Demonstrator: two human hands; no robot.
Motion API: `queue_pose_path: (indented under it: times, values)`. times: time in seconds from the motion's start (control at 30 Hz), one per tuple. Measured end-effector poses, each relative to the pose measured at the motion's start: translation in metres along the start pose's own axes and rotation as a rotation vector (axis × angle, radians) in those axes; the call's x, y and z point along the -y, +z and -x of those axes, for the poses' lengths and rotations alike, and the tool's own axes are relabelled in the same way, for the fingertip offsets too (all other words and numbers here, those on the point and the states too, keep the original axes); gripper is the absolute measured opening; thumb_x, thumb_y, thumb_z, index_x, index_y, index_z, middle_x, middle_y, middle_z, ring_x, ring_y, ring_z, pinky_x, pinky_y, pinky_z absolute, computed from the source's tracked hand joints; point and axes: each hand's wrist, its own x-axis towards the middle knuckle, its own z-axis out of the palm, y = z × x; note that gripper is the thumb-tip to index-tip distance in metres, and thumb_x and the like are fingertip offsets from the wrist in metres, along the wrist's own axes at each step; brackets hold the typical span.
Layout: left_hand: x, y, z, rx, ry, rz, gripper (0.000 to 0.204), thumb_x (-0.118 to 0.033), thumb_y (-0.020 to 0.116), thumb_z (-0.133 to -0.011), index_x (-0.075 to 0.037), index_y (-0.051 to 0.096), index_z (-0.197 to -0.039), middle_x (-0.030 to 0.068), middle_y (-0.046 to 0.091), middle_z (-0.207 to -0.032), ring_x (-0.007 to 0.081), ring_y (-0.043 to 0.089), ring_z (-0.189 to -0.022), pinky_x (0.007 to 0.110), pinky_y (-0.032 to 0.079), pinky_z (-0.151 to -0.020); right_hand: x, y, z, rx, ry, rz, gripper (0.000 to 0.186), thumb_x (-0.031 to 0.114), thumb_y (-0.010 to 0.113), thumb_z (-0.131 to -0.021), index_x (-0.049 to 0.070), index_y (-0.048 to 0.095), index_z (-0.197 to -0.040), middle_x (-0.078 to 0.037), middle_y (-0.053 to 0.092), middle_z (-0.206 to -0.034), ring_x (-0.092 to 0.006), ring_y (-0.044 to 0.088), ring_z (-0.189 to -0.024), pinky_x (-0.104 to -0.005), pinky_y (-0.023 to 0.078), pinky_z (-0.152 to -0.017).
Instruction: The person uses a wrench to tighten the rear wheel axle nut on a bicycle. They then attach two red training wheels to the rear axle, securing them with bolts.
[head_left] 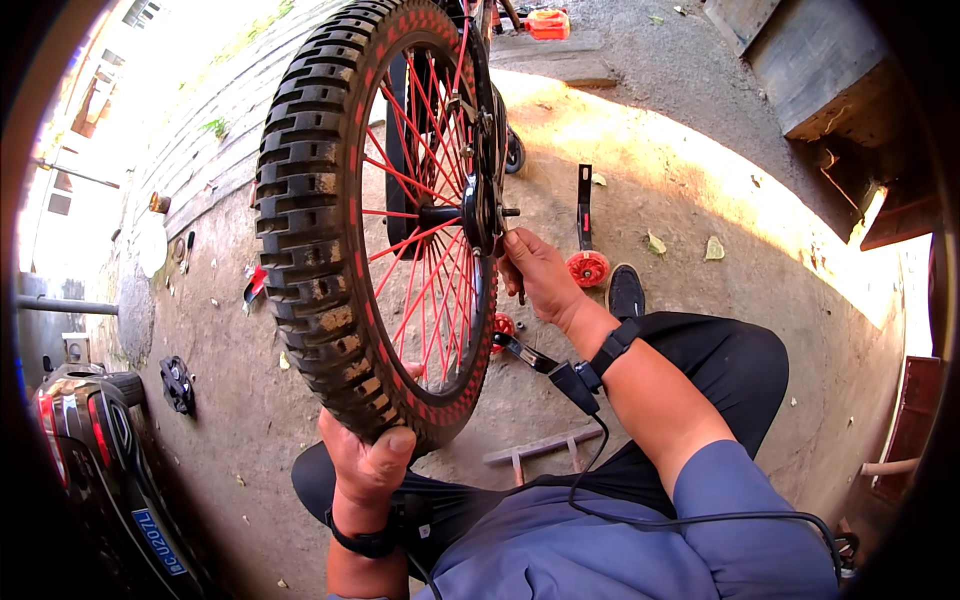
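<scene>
A bicycle wheel with a knobby black tire [315, 260] and red spokes stands tilted in front of me. My left hand [365, 450] is wrapped round the bottom of the tire. My right hand [535, 275] is closed at the frame end just below the hub axle [510, 213]; a small dark piece shows under its fingers, too hidden to name. Right of the wheel lies a black bracket with a red small wheel [588, 268]. Another red small wheel [504, 326] is partly hidden behind the tire and my wrist gear.
A black toy car [80, 430] stands at left, near a dark object [177, 385]. A wooden piece [530, 450] lies between my legs. An orange container [547, 24] is at the back. A dark panel structure [820, 80] stands at upper right; leaves [714, 248] lie on the concrete.
</scene>
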Motion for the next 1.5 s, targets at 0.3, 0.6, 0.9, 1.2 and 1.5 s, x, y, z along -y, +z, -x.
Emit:
queue_pose_path:
  times: [0.3, 0.6, 0.9, 1.2, 1.5]
  values:
    - [0.007, 0.005, 0.004, -0.04, 0.021, 0.037, 0.084, -0.055, 0.089, -0.073, 0.007, 0.059, -0.122, 0.0101, 0.07, -0.109, 0.0185, 0.066, -0.098, 0.033, 0.053, -0.088, 0.0, 0.012, 0.003, -0.094, -0.025, -0.013, 0.035, 0.041, 0.05, -0.107, 0.01, 0.061, -0.097, 0.003, 0.049, -0.067, -0.0055, 0.041, -0.053, -0.0219, 0.033, -0.048]
    - [0.006, 0.007, 0.004, -0.033, 0.011, 0.008, 0.079, -0.054, 0.089, -0.072, 0.006, 0.064, -0.117, 0.0065, 0.07, -0.106, 0.0162, 0.065, -0.095, 0.031, 0.052, -0.087, 0.001, 0.023, 0.007, -0.199, -0.056, -0.001, 0.036, 0.044, 0.051, -0.106, 0.012, 0.058, -0.094, 0.004, 0.047, -0.064, -0.0044, 0.038, -0.05, -0.0224, 0.029, -0.044]
    - [0.011, 0.008, 0.005, -0.039, 0.048, 0.018, 0.074, -0.048, 0.09, -0.072, 0.006, 0.066, -0.116, 0.0064, 0.071, -0.104, 0.0161, 0.065, -0.093, 0.031, 0.052, -0.087, -0.002, 0.031, 0.009, -0.242, -0.027, -0.046, 0.036, 0.046, 0.05, -0.106, 0.013, 0.058, -0.096, 0.005, 0.046, -0.064, -0.0041, 0.034, -0.049, -0.0228, 0.025, -0.043]
    - [0.013, 0.007, 0.006, -0.011, 0.052, -0.007, 0.069, -0.044, 0.088, -0.075, 0.005, 0.064, -0.116, 0.0057, 0.07, -0.104, 0.0156, 0.064, -0.092, 0.03, 0.052, -0.087, 0.004, 0.034, 0.012, -0.25, -0.012, -0.062, 0.039, 0.048, 0.049, -0.106, 0.012, 0.058, -0.093, 0.005, 0.044, -0.063, -0.0038, 0.032, -0.048, -0.0232, 0.023, -0.043]
    - [0.019, -0.004, 0.007, 0.045, 0.054, -0.044, 0.071, -0.045, 0.086, -0.078, 0.004, 0.06, -0.121, 0.006, 0.069, -0.109, 0.0156, 0.064, -0.096, 0.03, 0.051, -0.088, 0.008, 0.035, 0.013, -0.262, -0.024, 0.05, 0.042, 0.05, 0.048, -0.106, 0.011, 0.06, -0.096, 0.004, 0.044, -0.062, -0.0053, 0.037, -0.048, -0.0234, 0.03, -0.044]
